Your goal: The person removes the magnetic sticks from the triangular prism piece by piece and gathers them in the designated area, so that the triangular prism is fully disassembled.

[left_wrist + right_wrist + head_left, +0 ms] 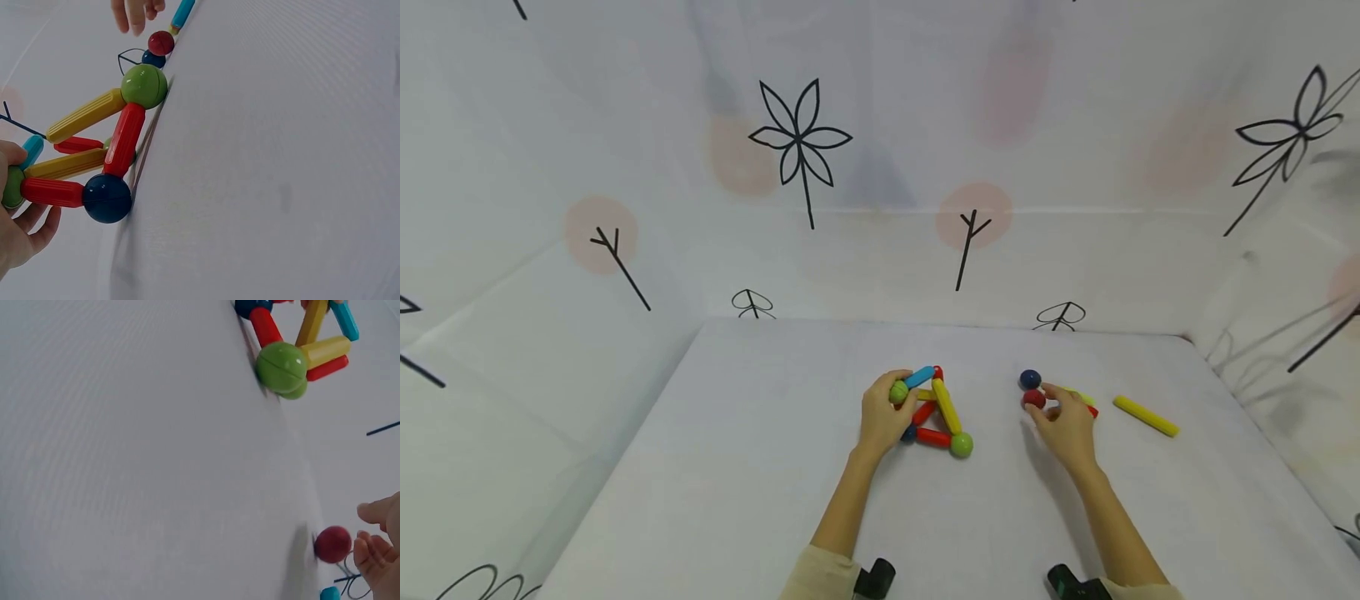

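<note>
My left hand (882,421) grips a ribbed green ball (898,392), the upper corner of a frame built from rods and balls. From that ball a light-blue rod (920,377) slants up to the right. Red rods (124,140) and yellow rods (86,115) form the sides, joined at a dark blue ball (107,199) and another green ball (144,86). Over to the right, my right hand (1070,433) hovers at a loose red ball (332,544). Its thumb and fingers are spread, with a small gap to the ball in the right wrist view.
Behind the red ball sits a loose dark blue ball (1030,379). Short pieces, one with a red end (1093,412), lie partly hidden behind the right hand. A single yellow rod (1146,416) lies farther right on the white tabletop (760,467). Patterned cloth (880,267) walls the back and sides.
</note>
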Motion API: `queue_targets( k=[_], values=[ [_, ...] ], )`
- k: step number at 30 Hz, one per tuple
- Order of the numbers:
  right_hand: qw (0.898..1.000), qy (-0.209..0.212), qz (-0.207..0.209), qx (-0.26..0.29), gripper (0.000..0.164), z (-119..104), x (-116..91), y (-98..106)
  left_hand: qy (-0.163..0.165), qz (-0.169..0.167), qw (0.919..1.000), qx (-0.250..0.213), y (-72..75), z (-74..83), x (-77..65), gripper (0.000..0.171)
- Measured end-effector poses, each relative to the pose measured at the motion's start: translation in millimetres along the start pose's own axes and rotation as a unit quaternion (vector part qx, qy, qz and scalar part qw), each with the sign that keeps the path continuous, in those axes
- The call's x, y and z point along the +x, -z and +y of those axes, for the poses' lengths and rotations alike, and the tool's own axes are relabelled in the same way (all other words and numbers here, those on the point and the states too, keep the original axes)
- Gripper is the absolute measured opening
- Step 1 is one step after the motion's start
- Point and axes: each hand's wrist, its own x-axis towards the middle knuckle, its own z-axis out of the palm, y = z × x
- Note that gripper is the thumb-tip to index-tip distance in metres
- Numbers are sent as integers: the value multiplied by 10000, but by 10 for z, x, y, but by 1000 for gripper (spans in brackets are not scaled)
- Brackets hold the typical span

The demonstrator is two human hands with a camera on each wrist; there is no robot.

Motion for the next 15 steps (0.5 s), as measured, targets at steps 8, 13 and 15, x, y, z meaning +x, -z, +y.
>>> queue_targets(
  k=[8, 13, 15],
  values=[
    [9925, 1086, -181, 539, 37, -414, 99, -197, -6, 36, 9999, -127, 19, 9, -7, 29],
    [9835, 1488, -742, 719, 42, -695, 205, -322, -155, 102, 9997, -160, 21, 5, -9, 30],
    [9787, 1694, -902, 730, 43, -788, 245, -370, -157, 114, 9996, -203, 23, 6, -11, 31]
  ],
)
